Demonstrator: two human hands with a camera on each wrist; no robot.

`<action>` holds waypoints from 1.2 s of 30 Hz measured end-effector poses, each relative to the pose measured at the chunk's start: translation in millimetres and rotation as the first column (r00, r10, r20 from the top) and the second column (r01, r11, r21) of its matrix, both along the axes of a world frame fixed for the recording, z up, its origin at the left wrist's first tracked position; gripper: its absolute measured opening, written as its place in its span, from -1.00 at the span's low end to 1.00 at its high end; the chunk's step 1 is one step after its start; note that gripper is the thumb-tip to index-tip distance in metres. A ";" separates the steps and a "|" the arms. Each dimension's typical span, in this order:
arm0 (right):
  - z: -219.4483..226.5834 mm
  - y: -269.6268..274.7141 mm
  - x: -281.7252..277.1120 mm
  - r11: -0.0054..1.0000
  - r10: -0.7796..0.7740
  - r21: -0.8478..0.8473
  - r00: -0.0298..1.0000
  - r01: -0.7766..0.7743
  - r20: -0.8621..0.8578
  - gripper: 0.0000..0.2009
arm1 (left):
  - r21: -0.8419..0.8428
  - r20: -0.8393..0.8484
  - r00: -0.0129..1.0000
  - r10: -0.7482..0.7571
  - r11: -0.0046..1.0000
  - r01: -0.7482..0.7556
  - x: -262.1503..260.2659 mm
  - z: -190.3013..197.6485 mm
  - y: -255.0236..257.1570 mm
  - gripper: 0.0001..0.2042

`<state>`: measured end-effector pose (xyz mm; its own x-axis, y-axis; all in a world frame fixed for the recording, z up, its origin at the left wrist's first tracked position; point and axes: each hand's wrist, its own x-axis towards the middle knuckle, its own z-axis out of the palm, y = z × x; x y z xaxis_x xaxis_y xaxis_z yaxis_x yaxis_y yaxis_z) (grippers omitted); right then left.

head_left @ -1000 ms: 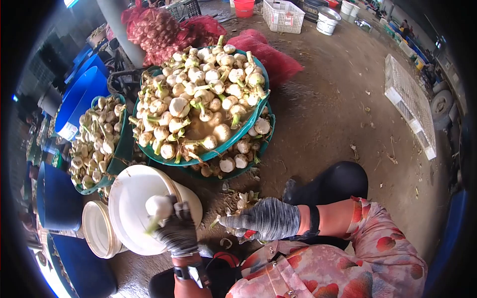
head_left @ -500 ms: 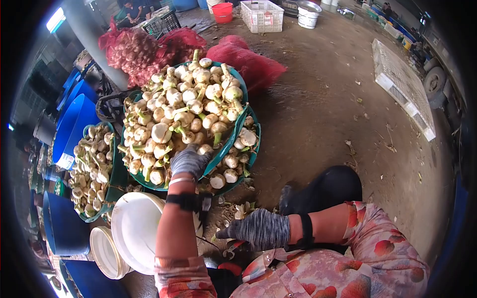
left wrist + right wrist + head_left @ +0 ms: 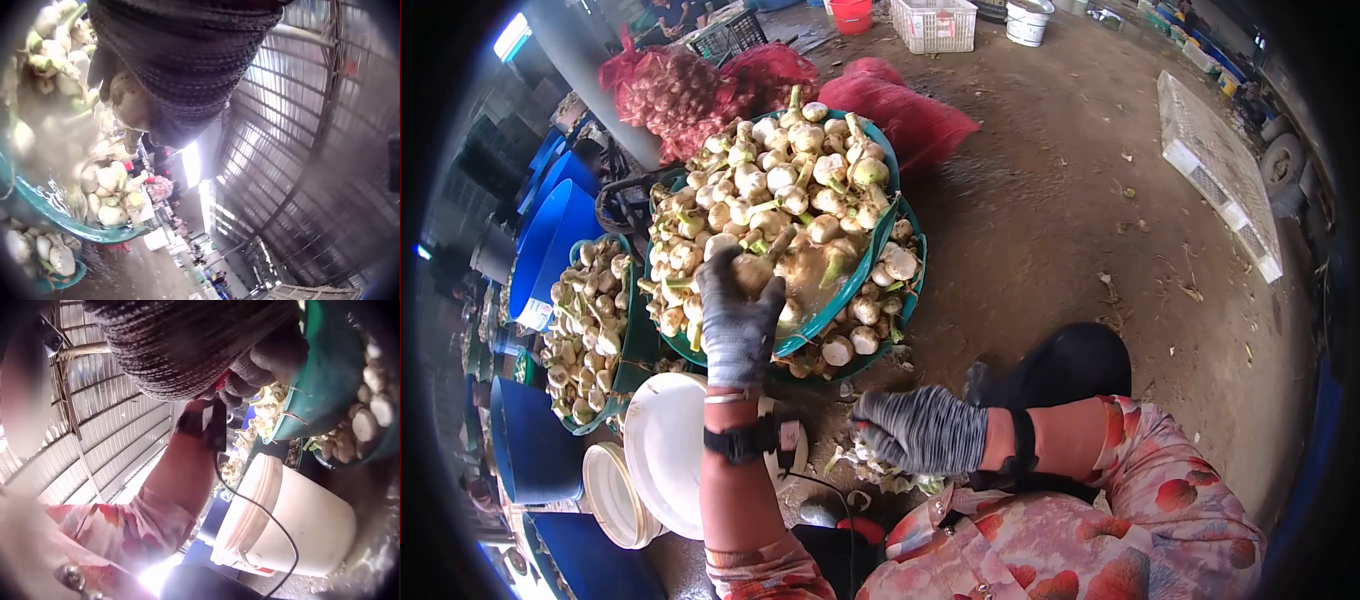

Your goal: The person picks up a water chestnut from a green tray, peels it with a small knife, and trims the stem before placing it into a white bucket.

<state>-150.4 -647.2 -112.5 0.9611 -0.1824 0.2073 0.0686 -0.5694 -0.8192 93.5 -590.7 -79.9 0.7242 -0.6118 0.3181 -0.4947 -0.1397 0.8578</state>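
Note:
The gloved left hand grips a round whitish bulb at the near side of a heaped green tub. In the left wrist view that bulb shows beneath the glove, above murky water. The gloved right hand is curled round a small red item, mostly hidden by the fingers, above peelings on the ground. The right wrist view shows the red item between the curled fingers.
A white bucket stands below the left forearm, with a smaller white bucket beside it. Another tub of bulbs is at the left. Red net sacks lie behind the heap; a white pallet is at the right.
The left hand let go of a pale bulb over the white bucket, reached into the tub, and now lifts another bulb slightly leftward. The right hand stays low, its fingers more curled.

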 end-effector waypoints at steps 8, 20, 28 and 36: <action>16.1 -2.0 7.6 0.968 -0.052 -0.250 0.990 0.019 -0.129 -0.73 | -0.110 -0.922 0.379 -0.079 0.992 -0.062 -89.6 -60.9 129.2 -0.54; -38.4 44.7 12.6 0.811 0.247 -0.408 0.877 -0.419 -0.411 -0.72 | 0.104 -0.622 0.783 -0.019 0.989 0.107 -130.7 -152.0 186.6 -0.59; -20.3 18.7 38.2 0.940 0.206 -0.055 0.691 -0.336 -0.693 -0.67 | 0.007 -0.801 0.588 -0.112 0.980 0.197 -128.1 -98.0 185.4 -0.63; -12.4 37.9 27.3 0.773 0.359 -0.346 0.815 -0.533 -0.454 -0.77 | 0.174 -0.162 0.959 -0.234 0.950 0.261 -118.6 -133.5 201.7 -0.55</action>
<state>-123.1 -609.3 -124.8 0.9279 0.3128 -0.2030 0.1737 -0.8442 -0.5071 -25.1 -388.9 -213.5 0.5709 -0.8166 0.0850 -0.4136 -0.1966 0.8890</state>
